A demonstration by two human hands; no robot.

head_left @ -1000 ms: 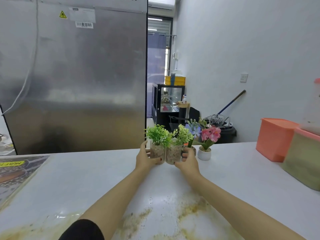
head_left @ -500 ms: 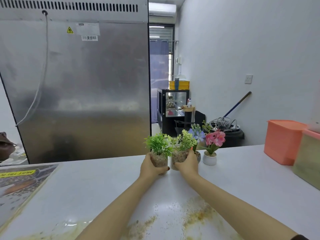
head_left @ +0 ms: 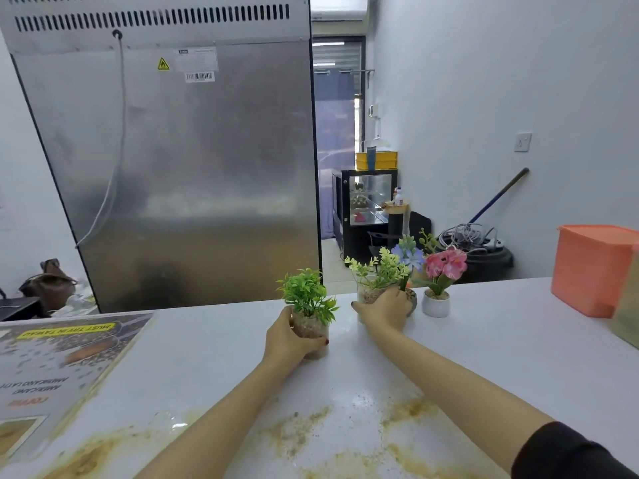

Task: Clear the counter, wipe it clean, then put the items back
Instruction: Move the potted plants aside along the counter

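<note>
A white counter carries brown stains near its front edge. My left hand grips a small glass pot with a bright green plant, now apart from the other pots and nearer to me. My right hand grips a second glass pot with a yellow-green plant. Behind that hand stands a pot with a blue flower, mostly hidden. A white pot with a pink flower sits just to the right.
A laminated menu poster lies on the counter's left side. An orange lidded container and a greenish container stand at the right. A steel refrigerator rises behind the counter's far edge.
My left hand has drawn the green plant pot left and toward me, away from the cluster. My right hand keeps its hold on the yellow-green pot. The camera tilted up a little.
</note>
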